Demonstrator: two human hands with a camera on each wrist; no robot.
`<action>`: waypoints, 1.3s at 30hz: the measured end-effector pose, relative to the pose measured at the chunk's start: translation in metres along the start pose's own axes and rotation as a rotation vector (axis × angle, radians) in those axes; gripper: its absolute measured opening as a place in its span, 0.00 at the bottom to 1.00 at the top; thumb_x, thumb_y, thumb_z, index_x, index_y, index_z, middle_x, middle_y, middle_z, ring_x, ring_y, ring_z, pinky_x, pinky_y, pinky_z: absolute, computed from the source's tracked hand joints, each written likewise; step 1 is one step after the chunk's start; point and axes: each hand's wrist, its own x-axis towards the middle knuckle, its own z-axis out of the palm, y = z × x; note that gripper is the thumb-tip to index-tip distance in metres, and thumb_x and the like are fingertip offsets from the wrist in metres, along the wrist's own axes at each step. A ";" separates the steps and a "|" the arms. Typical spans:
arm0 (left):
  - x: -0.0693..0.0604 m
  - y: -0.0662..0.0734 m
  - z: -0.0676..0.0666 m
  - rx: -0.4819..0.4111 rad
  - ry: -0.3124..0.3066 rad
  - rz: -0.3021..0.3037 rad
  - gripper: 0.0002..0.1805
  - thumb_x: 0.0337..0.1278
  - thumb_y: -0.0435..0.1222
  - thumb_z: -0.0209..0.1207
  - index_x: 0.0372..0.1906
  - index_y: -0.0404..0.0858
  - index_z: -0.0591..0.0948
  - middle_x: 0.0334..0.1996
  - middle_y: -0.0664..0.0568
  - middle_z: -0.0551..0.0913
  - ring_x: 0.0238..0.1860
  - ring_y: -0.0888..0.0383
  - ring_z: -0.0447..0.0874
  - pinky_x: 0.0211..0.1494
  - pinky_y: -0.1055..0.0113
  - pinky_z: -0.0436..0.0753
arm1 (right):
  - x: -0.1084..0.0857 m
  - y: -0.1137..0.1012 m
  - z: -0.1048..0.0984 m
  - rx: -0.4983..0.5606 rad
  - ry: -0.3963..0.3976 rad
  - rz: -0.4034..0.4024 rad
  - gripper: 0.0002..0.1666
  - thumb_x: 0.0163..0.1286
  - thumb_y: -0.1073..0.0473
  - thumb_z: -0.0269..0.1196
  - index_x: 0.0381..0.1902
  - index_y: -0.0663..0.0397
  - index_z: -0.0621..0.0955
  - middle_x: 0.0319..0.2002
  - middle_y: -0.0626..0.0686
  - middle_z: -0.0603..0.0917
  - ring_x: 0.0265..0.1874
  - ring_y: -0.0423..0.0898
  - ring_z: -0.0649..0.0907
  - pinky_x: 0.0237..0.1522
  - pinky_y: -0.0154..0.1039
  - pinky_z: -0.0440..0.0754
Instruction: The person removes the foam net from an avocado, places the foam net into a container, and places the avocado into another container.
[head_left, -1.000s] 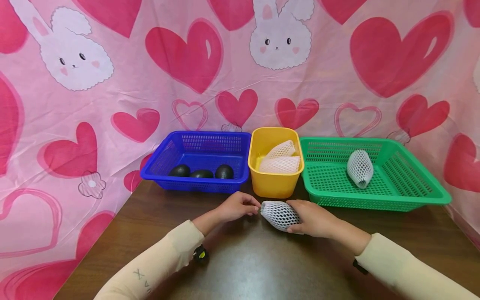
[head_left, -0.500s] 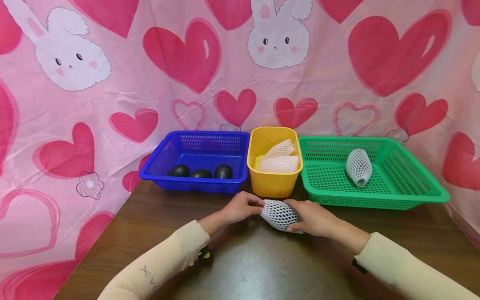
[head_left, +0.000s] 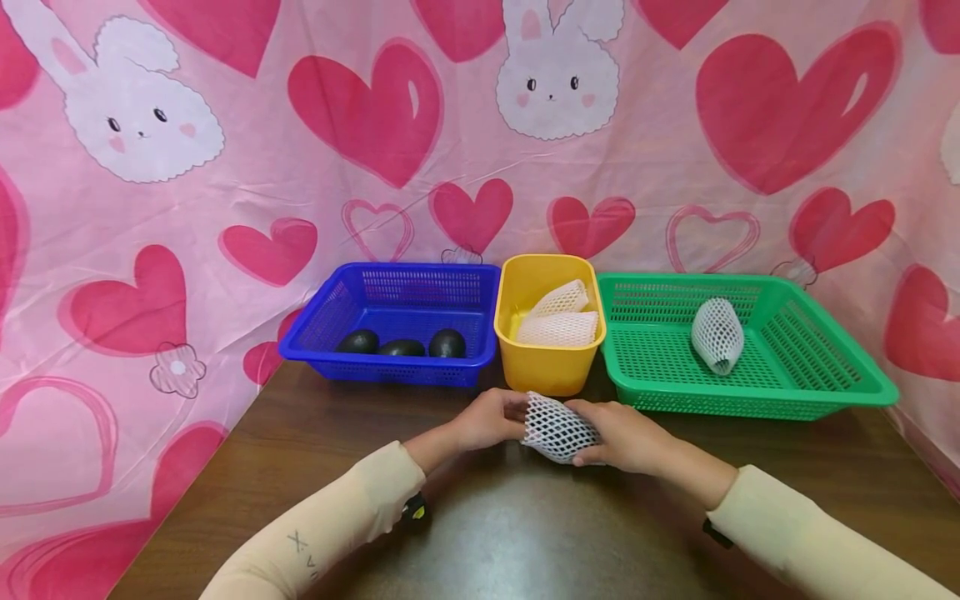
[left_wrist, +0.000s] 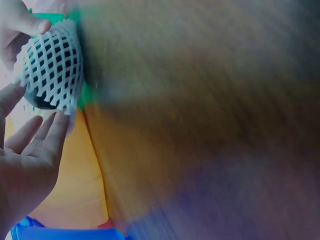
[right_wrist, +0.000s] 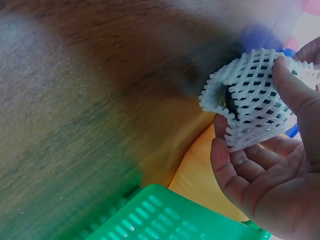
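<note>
A white foam net sleeve (head_left: 557, 429) lies around a dark avocado (left_wrist: 41, 101), whose skin shows through the mesh and at the sleeve's open end. My right hand (head_left: 624, 435) grips the sleeved avocado from the right; in the right wrist view the thumb lies on top and the fingers curl beneath. With thumb and fingertips, my left hand (head_left: 487, 418) holds the sleeve's spread left rim. The left wrist view has that rim stretched between the thumb and the fingers. At the sleeve's other end, the mesh (right_wrist: 215, 92) hangs loosely past the fruit.
Behind the hands stands a yellow bin (head_left: 551, 367) with foam net sleeves inside. To its left is a blue basket (head_left: 390, 371) holding several dark avocados (head_left: 447, 342). A green basket (head_left: 750, 400) on the right holds another sleeved fruit (head_left: 718, 335). All stand on a brown table (head_left: 525, 533).
My left hand has moved right to the sleeve's left end and taken hold of it. That end has gone from narrow to spread wide. The right hand has kept its grip.
</note>
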 end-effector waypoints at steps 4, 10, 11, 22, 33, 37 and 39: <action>0.002 -0.003 0.006 0.020 -0.030 0.020 0.18 0.47 0.21 0.64 0.47 0.28 0.79 0.42 0.45 0.84 0.43 0.57 0.83 0.45 0.70 0.80 | 0.000 0.001 0.002 -0.004 0.010 -0.019 0.44 0.53 0.47 0.75 0.64 0.55 0.72 0.53 0.53 0.80 0.46 0.48 0.79 0.52 0.52 0.77; 0.005 -0.004 0.011 -0.009 -0.062 0.027 0.19 0.43 0.18 0.62 0.46 0.28 0.77 0.38 0.48 0.83 0.38 0.63 0.79 0.42 0.73 0.78 | 0.000 0.000 0.003 -0.013 0.017 -0.043 0.44 0.53 0.49 0.75 0.64 0.56 0.72 0.53 0.53 0.80 0.46 0.48 0.79 0.52 0.52 0.77; 0.005 -0.003 0.011 -0.017 -0.068 0.035 0.20 0.43 0.18 0.62 0.47 0.27 0.77 0.37 0.49 0.83 0.37 0.64 0.79 0.42 0.73 0.77 | 0.000 -0.001 0.003 -0.012 0.016 -0.048 0.44 0.53 0.49 0.75 0.64 0.56 0.71 0.53 0.53 0.80 0.46 0.48 0.79 0.51 0.51 0.77; 0.012 -0.001 0.015 0.223 -0.051 -0.001 0.24 0.39 0.26 0.70 0.47 0.35 0.77 0.34 0.57 0.78 0.35 0.62 0.74 0.42 0.71 0.73 | 0.000 -0.001 0.004 -0.009 0.035 -0.085 0.43 0.52 0.50 0.76 0.62 0.59 0.73 0.51 0.53 0.81 0.45 0.48 0.80 0.51 0.51 0.77; 0.014 -0.001 0.019 0.334 -0.063 0.005 0.25 0.40 0.29 0.71 0.49 0.36 0.76 0.34 0.56 0.77 0.35 0.62 0.73 0.40 0.72 0.73 | 0.000 -0.001 0.005 -0.034 0.047 -0.131 0.37 0.51 0.46 0.76 0.56 0.57 0.79 0.43 0.46 0.84 0.38 0.40 0.80 0.46 0.46 0.79; 0.013 0.001 0.018 0.356 -0.052 0.015 0.25 0.39 0.30 0.71 0.47 0.35 0.76 0.32 0.56 0.77 0.33 0.62 0.73 0.37 0.72 0.74 | 0.000 0.000 0.006 -0.059 0.055 -0.149 0.35 0.51 0.47 0.76 0.54 0.56 0.80 0.41 0.44 0.85 0.36 0.38 0.80 0.44 0.45 0.79; 0.013 0.001 0.018 0.364 -0.045 0.018 0.24 0.38 0.30 0.71 0.46 0.35 0.77 0.31 0.56 0.77 0.32 0.62 0.73 0.36 0.72 0.73 | 0.000 0.001 0.006 -0.065 0.056 -0.146 0.34 0.52 0.47 0.75 0.54 0.57 0.81 0.41 0.44 0.85 0.35 0.38 0.80 0.44 0.45 0.79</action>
